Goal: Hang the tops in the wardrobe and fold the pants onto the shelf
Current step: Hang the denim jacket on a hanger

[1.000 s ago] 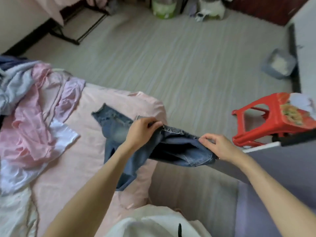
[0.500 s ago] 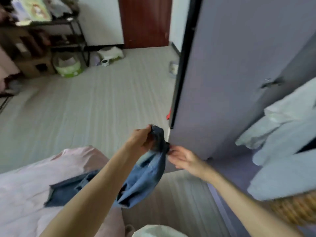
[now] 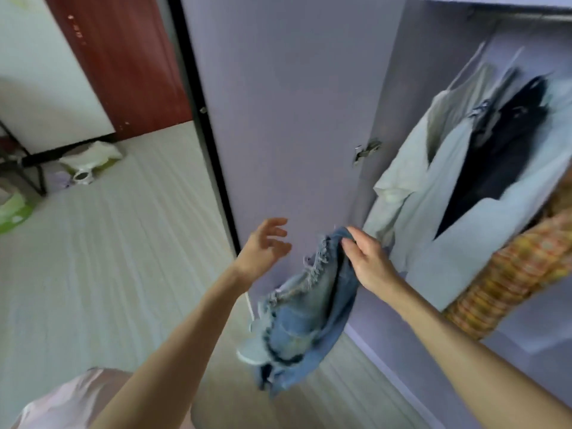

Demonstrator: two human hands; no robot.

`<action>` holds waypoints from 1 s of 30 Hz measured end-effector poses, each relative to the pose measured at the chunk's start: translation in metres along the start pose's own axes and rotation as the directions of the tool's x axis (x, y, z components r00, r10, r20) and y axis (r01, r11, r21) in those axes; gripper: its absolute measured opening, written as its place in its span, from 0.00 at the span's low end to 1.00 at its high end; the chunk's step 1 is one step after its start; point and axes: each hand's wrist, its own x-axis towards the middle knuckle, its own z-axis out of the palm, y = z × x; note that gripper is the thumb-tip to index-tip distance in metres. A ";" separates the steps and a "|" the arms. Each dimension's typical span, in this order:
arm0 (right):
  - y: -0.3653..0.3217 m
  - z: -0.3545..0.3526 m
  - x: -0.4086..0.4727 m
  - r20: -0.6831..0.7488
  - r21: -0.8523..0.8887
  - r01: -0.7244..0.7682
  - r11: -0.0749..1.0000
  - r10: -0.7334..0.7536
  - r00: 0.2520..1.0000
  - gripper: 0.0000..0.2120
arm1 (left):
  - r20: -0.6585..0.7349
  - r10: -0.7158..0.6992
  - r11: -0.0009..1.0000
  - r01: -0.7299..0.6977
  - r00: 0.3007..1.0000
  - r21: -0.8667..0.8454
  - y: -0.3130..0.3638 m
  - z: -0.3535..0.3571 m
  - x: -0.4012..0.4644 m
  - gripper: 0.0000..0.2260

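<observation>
Right hand (image 3: 366, 258) pinching bunched denim shorts (image 3: 305, 320) at top edge, dangling before open wardrobe (image 3: 387, 88). Left hand (image 3: 263, 247) empty, fingers spread, beside shorts. Risk: one-hand pinch slipping, loose fold unravelling or dropping to floor (image 3: 108, 258) short of shelf.
</observation>
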 end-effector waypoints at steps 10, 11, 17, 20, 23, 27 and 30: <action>-0.021 -0.105 -0.023 0.064 -0.370 0.025 0.929 -0.001 0.998 0.09 | 0.686 0.238 0.904 -0.415 0.687 0.101 0.019 0.103 0.053 0.09; -0.020 -0.120 -0.029 -0.019 -0.400 -0.002 0.916 -0.006 1.000 0.10 | 0.678 0.256 0.905 -0.418 0.689 0.084 0.023 0.114 0.055 0.03; 0.000 -0.184 -0.072 -0.558 -0.398 -0.289 0.870 0.020 0.829 0.09 | 0.592 0.450 0.545 -0.731 0.669 0.411 0.069 0.177 0.074 0.10; 0.005 -0.205 -0.091 -0.694 -0.342 -0.391 0.855 0.051 0.718 0.10 | 0.558 0.553 0.415 -0.786 0.618 0.459 0.097 0.211 0.078 0.10; 0.013 -0.229 -0.104 -0.751 -0.350 -0.467 0.812 0.054 0.658 0.10 | 0.572 0.546 0.389 -0.790 0.612 0.475 0.114 0.246 0.080 0.11; 0.034 -0.254 -0.116 -0.792 -0.215 -0.502 0.837 0.151 0.591 0.10 | 0.637 0.412 0.656 -0.697 0.651 0.289 0.132 0.284 0.084 0.15; 0.053 -0.288 -0.122 -0.828 -0.016 -0.437 0.899 0.233 0.510 0.10 | 0.654 0.354 0.801 -0.578 0.669 0.158 0.153 0.316 0.088 0.14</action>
